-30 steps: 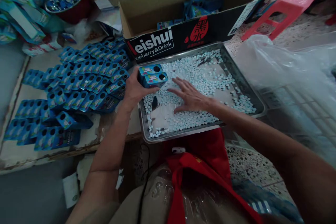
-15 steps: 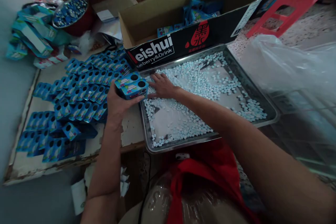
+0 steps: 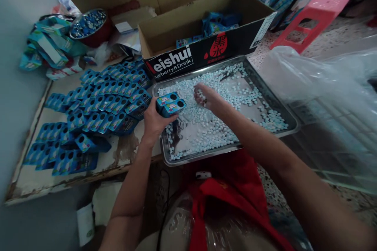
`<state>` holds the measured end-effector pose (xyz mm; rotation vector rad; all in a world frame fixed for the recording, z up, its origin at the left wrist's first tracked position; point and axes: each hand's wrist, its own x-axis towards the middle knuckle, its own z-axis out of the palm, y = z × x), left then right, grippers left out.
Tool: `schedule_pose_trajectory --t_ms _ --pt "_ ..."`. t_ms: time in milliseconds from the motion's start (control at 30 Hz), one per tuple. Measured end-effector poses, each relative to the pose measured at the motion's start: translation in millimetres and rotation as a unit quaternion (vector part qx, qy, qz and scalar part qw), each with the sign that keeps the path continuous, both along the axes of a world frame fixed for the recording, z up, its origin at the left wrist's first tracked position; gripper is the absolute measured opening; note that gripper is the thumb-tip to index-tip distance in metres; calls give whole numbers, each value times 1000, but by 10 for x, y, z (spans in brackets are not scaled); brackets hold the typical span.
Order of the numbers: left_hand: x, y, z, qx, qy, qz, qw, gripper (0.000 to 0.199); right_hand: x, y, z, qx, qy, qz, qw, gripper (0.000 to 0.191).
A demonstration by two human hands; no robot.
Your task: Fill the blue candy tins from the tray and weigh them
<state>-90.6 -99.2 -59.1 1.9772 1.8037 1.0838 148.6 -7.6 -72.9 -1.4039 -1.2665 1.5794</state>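
Note:
My left hand (image 3: 153, 123) grips a pair of small blue cartons (image 3: 171, 104) side by side, each with a dark round spot on top, over the left edge of the metal tray (image 3: 232, 149). Pale blue-and-white tablets (image 3: 212, 125) lie scattered across that tray. Above them, my right hand (image 3: 208, 97) is turned partly sideways with its fingers curled around a handful of the tablets, some showing in the palm. Many matching blue cartons (image 3: 100, 96) stand in rows on the worn tabletop to the left of my left hand.
Behind the tray stands a long open cardboard box (image 3: 179, 62) with blue cartons inside. A red bowl (image 3: 98, 33) of small blue-and-silver pieces sits at the back left, beside piled flattened cartons (image 3: 48, 43). Clear plastic sheeting (image 3: 318, 70) and a pink stool (image 3: 312, 19) are at the right.
My right hand has lifted from the tray's left side and moved right, now with tablets in it. My left hand has carried the two cartons right, over the tray's edge.

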Motion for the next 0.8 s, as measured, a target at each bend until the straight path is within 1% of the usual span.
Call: schedule_pose_trajectory --t_ms 33,67,100,133,167,200,267,400,500,633,800 --pt "45 -3 -10 -4 -1 -3 1000 74 111 -27 48 -23 77 -29 996 30" --pt "96 1 -20 -9 -2 -7 1000 75 195 -53 100 -45 167 -57 983 27" --pt "153 9 -29 -13 -5 -14 1000 75 247 -75 152 -61 261 -84 960 23" --pt "212 19 -37 -16 -9 -22 1000 76 266 -91 206 -72 348 -106 929 21" --pt "273 29 -44 -19 -13 -32 999 77 257 -100 258 -72 408 -117 902 21" --pt "332 37 -50 -21 -17 -44 999 77 226 -103 308 -61 438 -117 889 24" --pt "434 48 -61 -29 -25 -63 997 76 127 -99 397 -17 450 -104 887 33" --pt "550 57 -92 -56 -43 -83 994 78 -36 -129 513 80 405 -65 908 42" --pt "578 68 -124 -66 -47 -81 993 77 -59 -175 560 130 357 -42 924 45" --pt "571 96 -159 -69 -59 -75 993 78 -18 -203 589 144 316 -22 937 49" --pt "522 127 -176 -69 -49 -59 995 76 48 -312 572 141 313 30 939 62"
